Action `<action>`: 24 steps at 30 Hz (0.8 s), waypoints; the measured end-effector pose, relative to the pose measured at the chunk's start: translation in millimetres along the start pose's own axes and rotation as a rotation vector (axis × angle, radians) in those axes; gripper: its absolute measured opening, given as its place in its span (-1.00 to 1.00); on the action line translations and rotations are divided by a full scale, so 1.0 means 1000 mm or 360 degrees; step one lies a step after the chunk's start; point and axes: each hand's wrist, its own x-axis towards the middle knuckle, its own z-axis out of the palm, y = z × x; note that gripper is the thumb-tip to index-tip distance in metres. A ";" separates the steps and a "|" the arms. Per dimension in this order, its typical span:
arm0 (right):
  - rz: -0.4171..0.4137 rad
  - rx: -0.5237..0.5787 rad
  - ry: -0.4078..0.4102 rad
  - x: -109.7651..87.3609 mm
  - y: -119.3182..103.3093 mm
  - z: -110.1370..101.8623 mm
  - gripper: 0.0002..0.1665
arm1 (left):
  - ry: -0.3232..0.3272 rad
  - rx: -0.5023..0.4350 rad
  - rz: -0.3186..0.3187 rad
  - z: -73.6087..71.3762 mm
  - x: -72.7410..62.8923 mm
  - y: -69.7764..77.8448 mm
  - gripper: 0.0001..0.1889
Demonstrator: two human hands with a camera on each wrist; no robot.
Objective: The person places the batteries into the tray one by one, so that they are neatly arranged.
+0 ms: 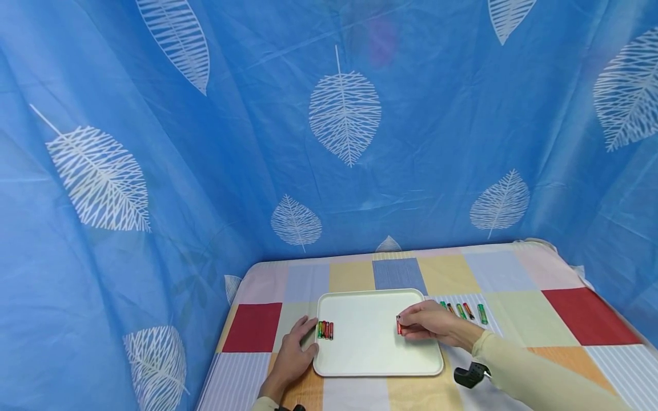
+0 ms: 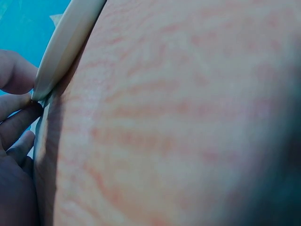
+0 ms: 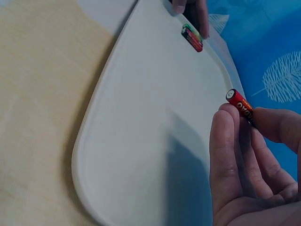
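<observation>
A cream rectangular tray [image 1: 360, 365] lies on the patchwork cloth. My left hand [image 1: 294, 357] rests at its left edge; in the left wrist view the fingertips [image 2: 21, 77] touch the rim. My right hand [image 1: 429, 321] is over the right part of the tray. It pinches a red battery [image 3: 241, 102] between thumb and fingers, held above the tray surface. Inside the tray, by the left rim, several red and green batteries [image 1: 325, 330] stand side by side in a row. In the right wrist view this group [image 3: 192, 38] appears near the left hand's fingers.
More green and red batteries [image 1: 482, 314] lie scattered on the cloth to the right of the tray, partly behind my right hand. A blue curtain [image 1: 247, 142] with white leaf prints hangs behind and beside the table. The tablecloth [image 1: 252, 327] has coloured squares.
</observation>
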 end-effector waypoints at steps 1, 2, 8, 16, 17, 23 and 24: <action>0.0002 0.0001 -0.0004 0.001 0.000 0.002 -0.53 | -0.0002 0.0002 -0.0001 0.000 0.000 0.000 -0.37; 0.0004 0.0006 -0.0010 0.003 0.000 0.005 -0.54 | -0.0003 0.0001 -0.0002 0.001 0.000 0.000 -0.37; 0.0003 -0.0002 -0.0039 0.013 -0.003 0.021 -0.58 | 0.0004 -0.0007 0.0009 0.001 0.000 -0.001 -0.37; -0.0033 -0.0069 -0.0038 0.028 -0.007 0.047 -0.62 | -0.0014 0.0009 0.0020 -0.001 -0.001 -0.002 -0.38; -0.0035 -0.0077 -0.0032 0.029 -0.008 0.050 -0.64 | -0.0016 0.0014 0.0020 -0.001 -0.001 -0.003 -0.38; -0.0066 -0.0082 -0.0040 0.039 -0.013 0.066 -0.70 | -0.0016 0.0021 0.0010 -0.003 -0.001 -0.004 -0.38; -0.0073 -0.0082 -0.0044 0.041 -0.013 0.068 -0.71 | -0.0014 0.0018 0.0024 -0.004 -0.001 -0.004 -0.38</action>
